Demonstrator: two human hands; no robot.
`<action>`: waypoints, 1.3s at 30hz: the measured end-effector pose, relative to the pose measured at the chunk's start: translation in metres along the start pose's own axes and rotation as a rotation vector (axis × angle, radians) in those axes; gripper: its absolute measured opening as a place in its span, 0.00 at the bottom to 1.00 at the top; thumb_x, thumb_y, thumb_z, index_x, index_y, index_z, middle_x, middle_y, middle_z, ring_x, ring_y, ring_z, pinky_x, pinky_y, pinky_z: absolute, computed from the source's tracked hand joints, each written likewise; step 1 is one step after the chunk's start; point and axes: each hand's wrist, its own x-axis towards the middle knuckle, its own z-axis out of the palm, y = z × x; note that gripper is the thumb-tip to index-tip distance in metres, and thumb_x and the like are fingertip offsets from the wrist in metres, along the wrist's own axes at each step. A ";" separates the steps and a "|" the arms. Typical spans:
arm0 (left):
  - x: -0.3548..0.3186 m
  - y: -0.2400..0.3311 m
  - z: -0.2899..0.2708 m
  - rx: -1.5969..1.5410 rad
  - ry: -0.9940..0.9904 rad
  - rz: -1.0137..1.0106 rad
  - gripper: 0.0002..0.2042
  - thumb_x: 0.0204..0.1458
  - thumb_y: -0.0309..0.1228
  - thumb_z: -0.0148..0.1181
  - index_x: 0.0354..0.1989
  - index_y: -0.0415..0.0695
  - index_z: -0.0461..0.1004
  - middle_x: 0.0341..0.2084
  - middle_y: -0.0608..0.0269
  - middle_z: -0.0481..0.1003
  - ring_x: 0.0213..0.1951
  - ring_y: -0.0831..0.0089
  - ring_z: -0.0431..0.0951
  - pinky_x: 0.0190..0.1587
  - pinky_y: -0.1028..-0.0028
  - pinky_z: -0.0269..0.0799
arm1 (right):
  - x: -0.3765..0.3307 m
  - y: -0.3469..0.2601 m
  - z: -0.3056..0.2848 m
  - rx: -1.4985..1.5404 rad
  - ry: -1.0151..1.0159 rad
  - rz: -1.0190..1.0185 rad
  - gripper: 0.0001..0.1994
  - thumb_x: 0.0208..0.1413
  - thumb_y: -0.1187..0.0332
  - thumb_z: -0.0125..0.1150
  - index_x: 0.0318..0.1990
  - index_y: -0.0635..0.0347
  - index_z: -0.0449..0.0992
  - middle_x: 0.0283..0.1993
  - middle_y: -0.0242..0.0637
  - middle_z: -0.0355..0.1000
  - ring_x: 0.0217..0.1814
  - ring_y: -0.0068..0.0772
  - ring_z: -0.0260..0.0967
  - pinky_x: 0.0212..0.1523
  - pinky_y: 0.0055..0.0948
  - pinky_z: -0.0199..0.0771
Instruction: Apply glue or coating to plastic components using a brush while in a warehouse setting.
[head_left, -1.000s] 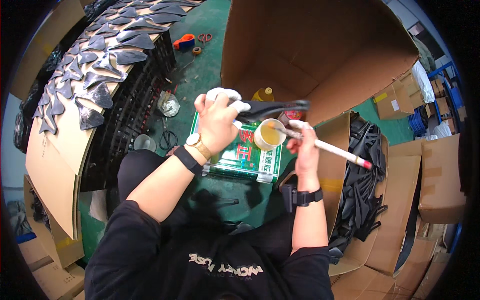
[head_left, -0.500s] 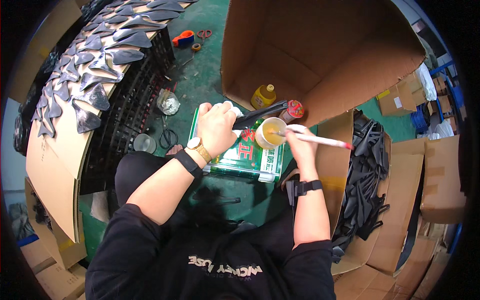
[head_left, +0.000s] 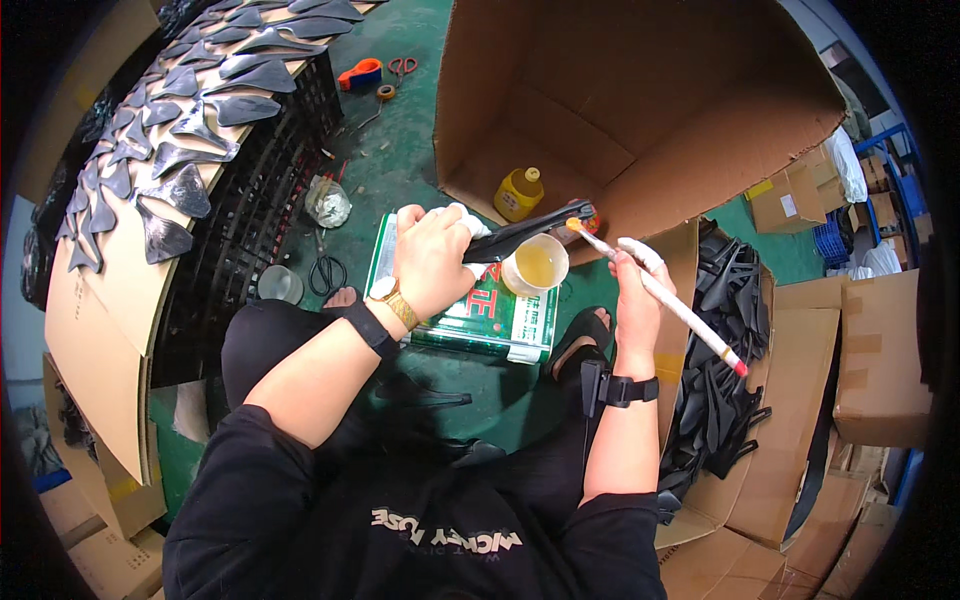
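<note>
My left hand [head_left: 432,262] is closed around a long black plastic part [head_left: 520,234], whose free end points right above a white cup [head_left: 535,266]. Yellowish liquid fills part of the cup, which stands on a green metal tin [head_left: 455,322]. Pinched in my right hand [head_left: 640,292] is a brush with a long white handle [head_left: 700,327]. Its tip, coated yellowish, is at the free end of the black part. White coverings wrap some fingers of both hands. A yellow bottle [head_left: 519,195] stands behind the tin; a red can is mostly hidden behind the black part.
A large open cardboard box [head_left: 640,110] rises beyond the tin. To the right, another box holds many black parts [head_left: 722,350]. Similar parts lie in rows on cardboard [head_left: 110,320] over a black crate at left. Scissors [head_left: 327,274] and a clear cup [head_left: 280,284] are on the floor.
My right hand has lifted the brush out of the cup and brought its tip to the black part's end. My left hand has barely moved.
</note>
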 end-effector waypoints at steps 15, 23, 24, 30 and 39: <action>0.004 0.002 0.006 -0.035 0.030 0.010 0.10 0.32 0.27 0.65 0.27 0.51 0.75 0.26 0.69 0.70 0.35 0.69 0.73 0.44 0.66 0.57 | -0.005 -0.014 0.002 0.160 -0.120 0.115 0.09 0.53 0.76 0.59 0.42 0.69 0.75 0.36 0.39 0.75 0.34 0.26 0.73 0.38 0.22 0.74; 0.004 0.001 0.009 -0.038 0.057 0.018 0.11 0.31 0.25 0.63 0.27 0.50 0.75 0.26 0.69 0.70 0.35 0.68 0.73 0.44 0.66 0.57 | -0.011 -0.025 0.005 0.237 -0.271 0.133 0.09 0.51 0.76 0.59 0.41 0.68 0.76 0.36 0.38 0.76 0.34 0.25 0.72 0.39 0.23 0.73; 0.004 0.002 0.010 -0.039 0.052 0.021 0.11 0.31 0.25 0.63 0.27 0.50 0.75 0.26 0.69 0.70 0.35 0.68 0.73 0.44 0.66 0.57 | -0.011 -0.027 0.004 0.233 -0.247 0.117 0.10 0.51 0.76 0.59 0.41 0.68 0.75 0.36 0.40 0.76 0.34 0.26 0.72 0.38 0.24 0.73; 0.004 0.003 0.008 -0.054 0.058 0.007 0.11 0.31 0.24 0.63 0.27 0.50 0.75 0.26 0.69 0.70 0.36 0.68 0.73 0.44 0.66 0.57 | -0.023 -0.039 0.012 0.195 -0.380 0.105 0.09 0.50 0.77 0.60 0.40 0.67 0.77 0.36 0.36 0.75 0.37 0.23 0.72 0.41 0.21 0.71; 0.002 0.004 -0.002 -0.132 0.029 -0.051 0.12 0.30 0.28 0.67 0.27 0.49 0.75 0.28 0.68 0.72 0.36 0.68 0.73 0.45 0.67 0.57 | -0.015 -0.038 0.007 0.000 -0.336 -0.100 0.08 0.48 0.77 0.61 0.38 0.66 0.77 0.36 0.35 0.74 0.36 0.22 0.70 0.38 0.20 0.69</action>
